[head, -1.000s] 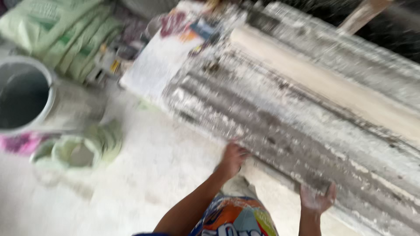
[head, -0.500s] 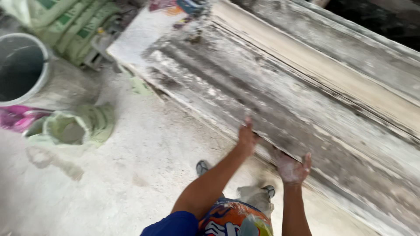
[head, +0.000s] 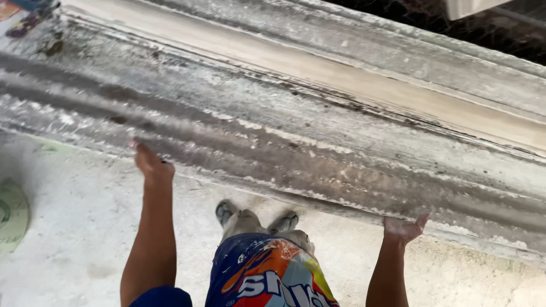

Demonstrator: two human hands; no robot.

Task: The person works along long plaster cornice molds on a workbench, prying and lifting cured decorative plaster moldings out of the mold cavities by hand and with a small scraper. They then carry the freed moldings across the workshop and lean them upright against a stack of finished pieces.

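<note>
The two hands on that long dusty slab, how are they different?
The left hand shows its back, fingers over the slab's near edge; the right hand shows its pale, dusty palm under that edge. The left sits farther up the picture than the right. Both touch the same edge.

At the far left edge, on the dusty floor, lies part of a pale green bag (head: pixel 11 215), rounded in outline with darker green print, mostly cut off by the frame. In the top left corner, a scrap of colourful printed packaging (head: pixel 25 12) shows orange, blue and purple patches, too blurred to tell further.
</note>
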